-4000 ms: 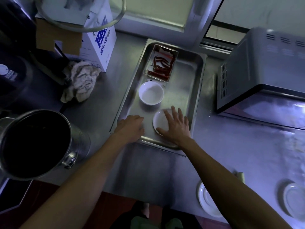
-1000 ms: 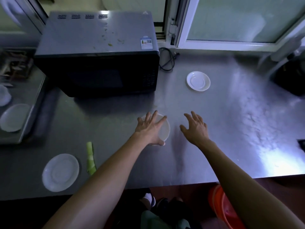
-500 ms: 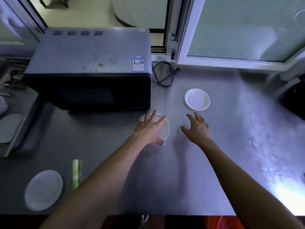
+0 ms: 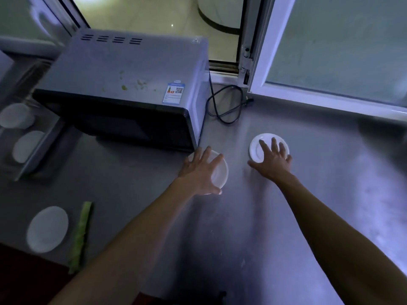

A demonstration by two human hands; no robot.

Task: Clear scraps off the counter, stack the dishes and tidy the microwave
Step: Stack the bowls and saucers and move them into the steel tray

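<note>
My left hand [image 4: 199, 172] lies over a small white saucer [image 4: 220, 172] just off the microwave's front right corner. Its fingers spread across the top and its thumb hooks the near rim. My right hand [image 4: 272, 160] reaches forward with straight fingers resting on a second white saucer [image 4: 256, 148] on the steel counter [image 4: 253, 227]. The microwave [image 4: 132, 69] has green scraps [image 4: 124, 86] on its top. A green vegetable strip [image 4: 81, 232] lies beside a white plate [image 4: 47, 228] at the front left.
A metal tray [image 4: 41, 159] to the left of the microwave holds a white plate [image 4: 27, 146] and a white bowl [image 4: 15, 115]. A black power cord [image 4: 224, 106] loops behind the microwave's right side. A white window frame [image 4: 319, 100] borders the counter's far edge.
My right hand has moved forward and now rests its fingers on the far saucer. My left hand stays on its saucer, now closer to the other one. The view has tilted.
</note>
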